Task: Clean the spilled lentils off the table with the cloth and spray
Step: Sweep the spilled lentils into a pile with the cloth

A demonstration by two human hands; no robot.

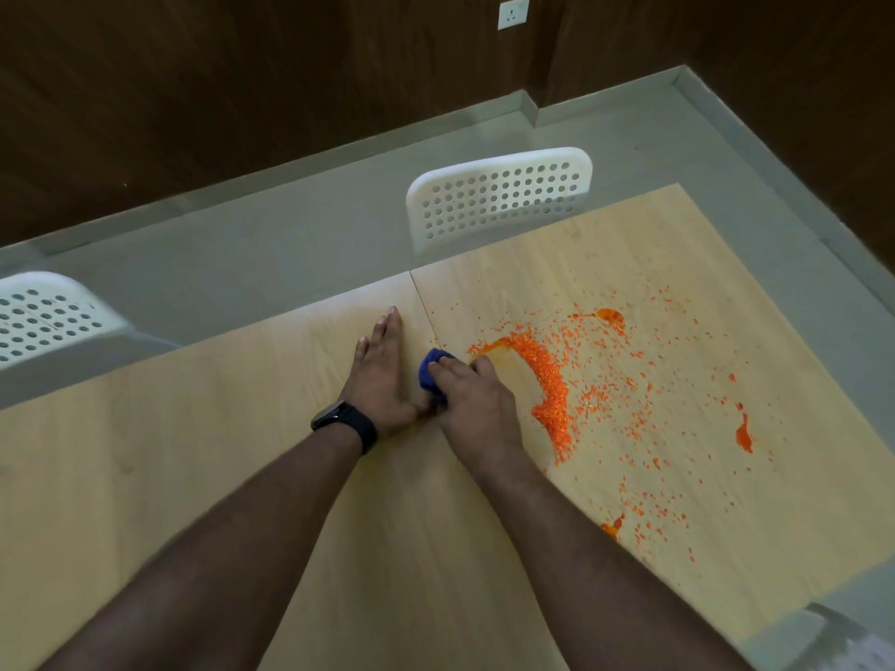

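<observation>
Office-like room: table, perforated chairs

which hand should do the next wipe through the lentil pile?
Right hand. It already grips the blue cloth and sits just beside the lentils. The left hand lies flat on the table, farther from the spill, holding nothing.

From my remote seat I can read no text, label, brand or number anywhere: the smartwatch face is dark, the wall socket bears no legible marking, and the wooden surface carries no print.
</observation>
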